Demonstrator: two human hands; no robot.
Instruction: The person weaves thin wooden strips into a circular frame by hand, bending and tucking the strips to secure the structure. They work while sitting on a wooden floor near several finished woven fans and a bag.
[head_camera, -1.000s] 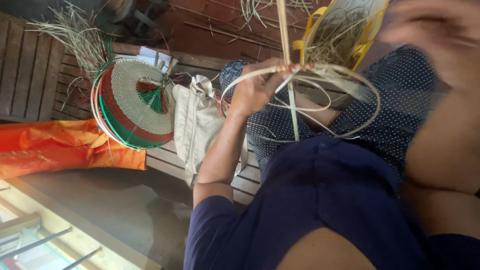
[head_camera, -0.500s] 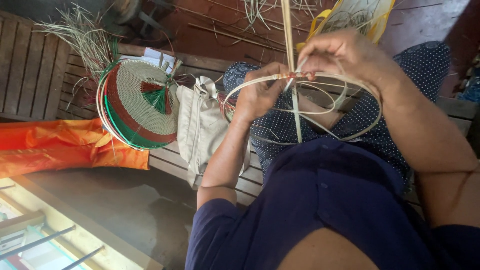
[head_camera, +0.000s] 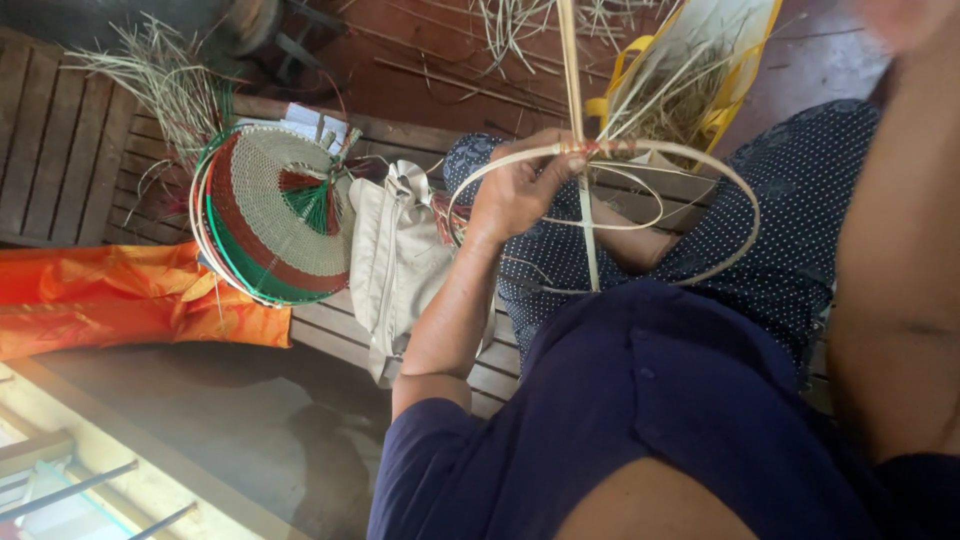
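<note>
Over the lap: cane hoop frame (head_camera: 700, 165), above the bench (head_camera: 330, 330)
Left hand (head_camera: 515, 190): clenched on the rim by the red binding (head_camera: 590, 148)
Right hand: blurred at top corner, can't tell
Handling: probably light, springy, thin; hold at bound crossing
Nearby: woven cone hat (head_camera: 275, 215), beige bag (head_camera: 395, 260)

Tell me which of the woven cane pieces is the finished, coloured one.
The round piece lying on the bench left of the cream bag: tightly woven in red, green and natural bands. The one in the left hand is only bare cane hoops.
</note>
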